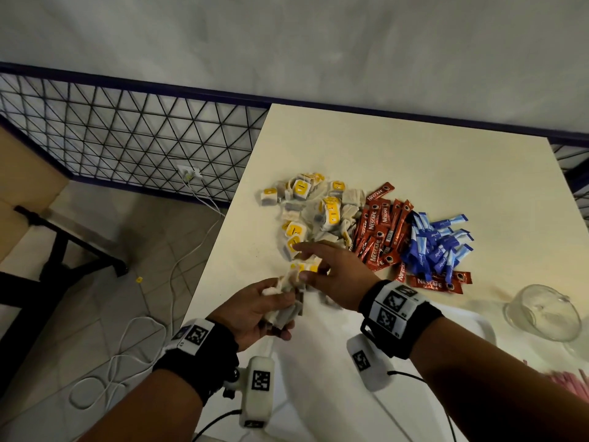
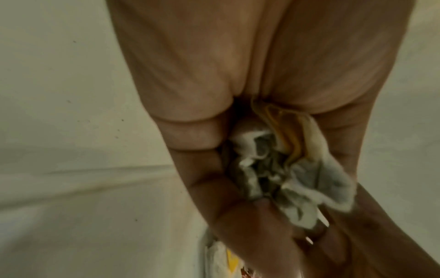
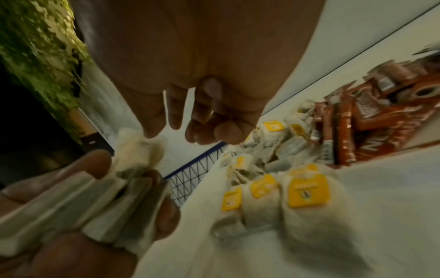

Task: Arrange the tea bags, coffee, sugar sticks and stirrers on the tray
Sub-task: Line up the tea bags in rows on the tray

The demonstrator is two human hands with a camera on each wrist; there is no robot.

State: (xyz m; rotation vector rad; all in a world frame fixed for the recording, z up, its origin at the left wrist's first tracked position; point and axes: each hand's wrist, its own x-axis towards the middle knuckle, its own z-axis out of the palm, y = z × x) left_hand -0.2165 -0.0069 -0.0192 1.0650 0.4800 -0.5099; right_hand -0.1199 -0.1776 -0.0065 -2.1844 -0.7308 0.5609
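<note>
A loose pile of tea bags (image 1: 318,208) with yellow tags lies mid-table; it also shows in the right wrist view as tea bags (image 3: 304,190). Beside them are red coffee sticks (image 1: 382,231) and blue sugar sticks (image 1: 436,244). My left hand (image 1: 264,307) grips a bunch of tea bags (image 2: 309,178) just above the near end of the pile. My right hand (image 1: 314,266) hovers over the pile with loose fingers (image 3: 173,120) holding nothing. Pink stirrers (image 1: 570,382) lie at the bottom right. A white tray (image 1: 318,393) sits under my wrists.
A glass bowl (image 1: 541,314) lies tipped on the table at the right, near the tray's corner. The table's left edge (image 1: 216,250) runs close to my left hand. Beyond it are a tiled floor with white cables (image 1: 127,346) and a wire-mesh fence (image 1: 127,138).
</note>
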